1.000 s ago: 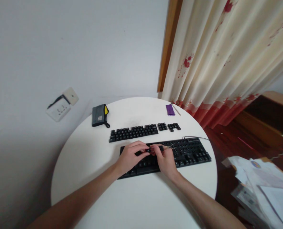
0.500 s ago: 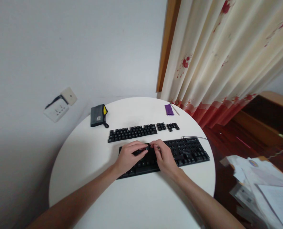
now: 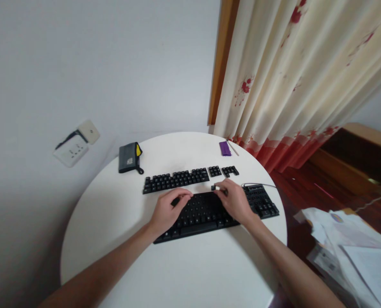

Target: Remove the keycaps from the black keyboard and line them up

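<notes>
A black keyboard (image 3: 206, 211) lies on the round white table (image 3: 177, 265). My left hand (image 3: 168, 211) rests on its left part with the fingers curled down onto the keys. At the keyboard's far edge my right hand (image 3: 235, 201) pinches a small black keycap (image 3: 213, 187) between its fingertips. Behind the keyboard, rows of loose black keycaps (image 3: 176, 179) are laid out on the table, with two smaller groups (image 3: 224, 171) to their right.
A grey pouch with a yellow patch (image 3: 129, 158) sits at the back left, a purple tool (image 3: 224, 148) and a thin stick at the back. The keyboard cable runs off right. Curtain, wall socket (image 3: 71, 150) and a heap of papers (image 3: 354, 244) surround the table.
My right hand has moved from the middle of the keyboard up and to the right, carrying a keycap to the far edge. My left hand stayed on the left keys.
</notes>
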Available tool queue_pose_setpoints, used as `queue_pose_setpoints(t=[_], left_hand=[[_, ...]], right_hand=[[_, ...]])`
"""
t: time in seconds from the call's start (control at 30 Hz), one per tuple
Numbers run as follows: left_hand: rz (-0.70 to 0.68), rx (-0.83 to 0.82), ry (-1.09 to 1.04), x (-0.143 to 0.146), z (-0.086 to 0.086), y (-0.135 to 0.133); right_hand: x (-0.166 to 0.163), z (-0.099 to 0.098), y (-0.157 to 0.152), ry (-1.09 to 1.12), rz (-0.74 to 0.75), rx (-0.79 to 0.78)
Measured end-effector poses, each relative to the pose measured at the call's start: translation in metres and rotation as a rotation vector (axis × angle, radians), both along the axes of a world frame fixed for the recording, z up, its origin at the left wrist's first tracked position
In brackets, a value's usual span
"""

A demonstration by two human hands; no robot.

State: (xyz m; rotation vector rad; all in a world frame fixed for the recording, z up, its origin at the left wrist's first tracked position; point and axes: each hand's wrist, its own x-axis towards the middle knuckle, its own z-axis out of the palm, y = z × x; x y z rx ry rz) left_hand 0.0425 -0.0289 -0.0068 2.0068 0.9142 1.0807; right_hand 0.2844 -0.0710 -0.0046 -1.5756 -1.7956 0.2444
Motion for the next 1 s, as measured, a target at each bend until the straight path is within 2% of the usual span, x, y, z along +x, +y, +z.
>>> queue_pose_setpoints(t=[0.1,0.17,0.2,0.27,0.47,0.7,1.0], left_hand=[[0.019,0.013,0.009,-0.002,0.002,0.001],[0.016,0.015,0.026,-0.002,0.002,0.001],[0.013,0.017,0.034,-0.002,0.002,0.000],[0.005,0.020,0.043,-0.002,0.002,0.000],[-0.005,0.020,0.049,-0.003,0.000,0.001],[-0.024,0.015,0.045,-0.003,-0.003,0.001],[-0.029,0.036,0.070,-0.004,0.000,0.001]], right_hand=[[0.046,0.002,0.020,-0.127,-0.199,-0.108],[0.070,-0.001,0.030,-0.220,-0.306,-0.242],[0.079,-0.003,0.035,-0.257,-0.319,-0.317],[0.090,-0.008,0.041,-0.284,-0.328,-0.374],[0.094,-0.019,0.049,-0.315,-0.349,-0.420],[0.092,-0.018,0.052,-0.360,-0.412,-0.425],[0.088,-0.019,0.063,-0.383,-0.420,-0.451]])
